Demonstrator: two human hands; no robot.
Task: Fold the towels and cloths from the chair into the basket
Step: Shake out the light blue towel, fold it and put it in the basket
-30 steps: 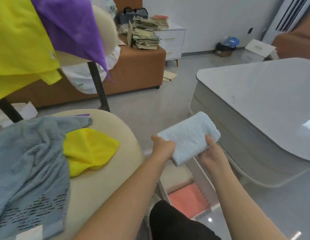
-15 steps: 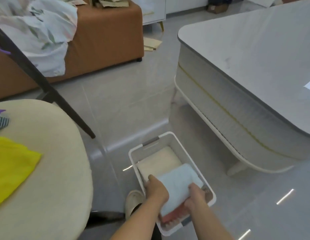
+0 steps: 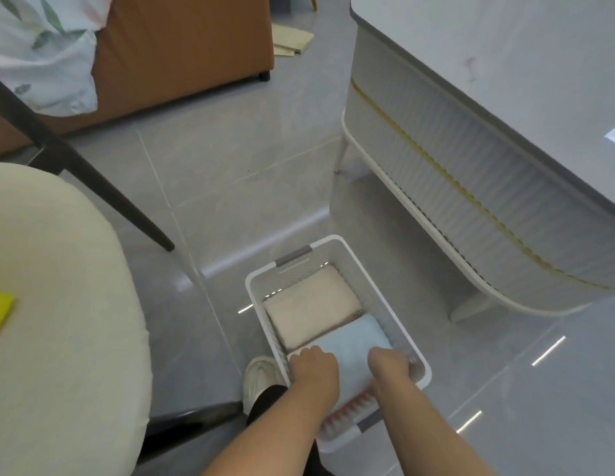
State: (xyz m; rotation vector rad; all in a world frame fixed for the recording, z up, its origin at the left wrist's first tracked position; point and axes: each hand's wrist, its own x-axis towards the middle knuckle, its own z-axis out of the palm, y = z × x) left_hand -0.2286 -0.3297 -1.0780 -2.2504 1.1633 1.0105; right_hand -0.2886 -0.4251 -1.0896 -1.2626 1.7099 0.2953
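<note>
- The white basket stands on the grey floor, near the person's feet and just right of the chair.
- A folded beige towel already fills the far half of the basket, lying flat.
- A folded light blue towel is going into the near half. It touches the beige one and sits on top of something pink that shows at the near end.
- The left hand has its grip curled over the towel's left edge. The right hand holds the right edge, its fingers tucked down between the towel and the basket wall.
- My reading is that this towel is all but placed: it only needs letting go and perhaps a pat flat.
- Work is left. A yellow cloth lies on the cream chair seat at the left edge, and most of the seat is out of view, so I cannot tell how much more waits there.
- The basket looks nearly covered across its bottom, so later pieces would likely have to stack.
- A white table stands to the right, well apart from the basket.
- A dark slanted leg crosses the floor to the far left.
- A brown sofa with a leaf-print cloth stands far left, with flat cardboard beside it.
- A light shoe sits just left of the basket. Nothing blocks the hands.
</note>
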